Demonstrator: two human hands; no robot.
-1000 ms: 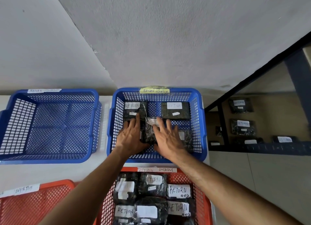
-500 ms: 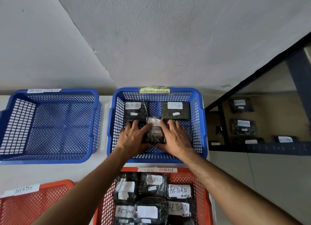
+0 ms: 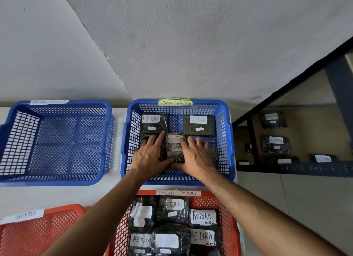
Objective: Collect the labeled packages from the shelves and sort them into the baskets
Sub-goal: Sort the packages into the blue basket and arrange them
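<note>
On the counter (image 3: 118, 194), the blue basket (image 3: 226, 141) tagged "return overdue" is where I am sorting, with two labelled packages already flat at its far end. My left hand (image 3: 150, 156) and right hand (image 3: 196, 156) press flat-fingered on either side of a black package (image 3: 174, 147) marked "return", seating it mid-basket. Next, I judge, I should let go and fetch another from the shelves (image 3: 298, 166).

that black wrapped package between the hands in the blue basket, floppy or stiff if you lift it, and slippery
The package looks wrapped in crinkly, glossy film, so it is probably a bit slick and soft at the surface. It holds a blocky shape between the left hand and right hand, so it likely lifts fairly stiff. Flat-sided, it should not roll in the blue basket.
</note>
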